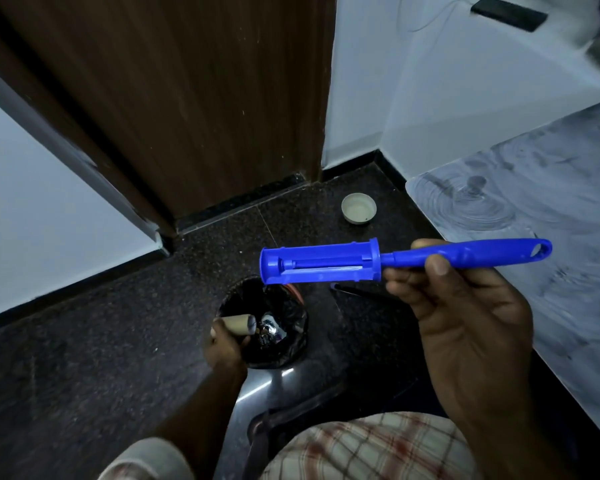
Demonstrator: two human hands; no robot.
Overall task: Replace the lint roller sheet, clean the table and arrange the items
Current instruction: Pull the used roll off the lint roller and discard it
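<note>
The cardboard core (238,323) is clasped by the left hand (224,348) over the bin (300,341), lower centre, evidently for discarding; the bare lint roller (326,261) is gripped mid-frame by the right hand (465,327).

- We look down on a corner of what appears to be a home: a dark brown wooden door (194,91) set between plain white painted walls (378,81).
- A polished black speckled stone floor (84,341) runs underfoot.
- A small round bin lined with black plastic (291,351) stands near a grey-white marble-patterned tabletop (551,220).
</note>
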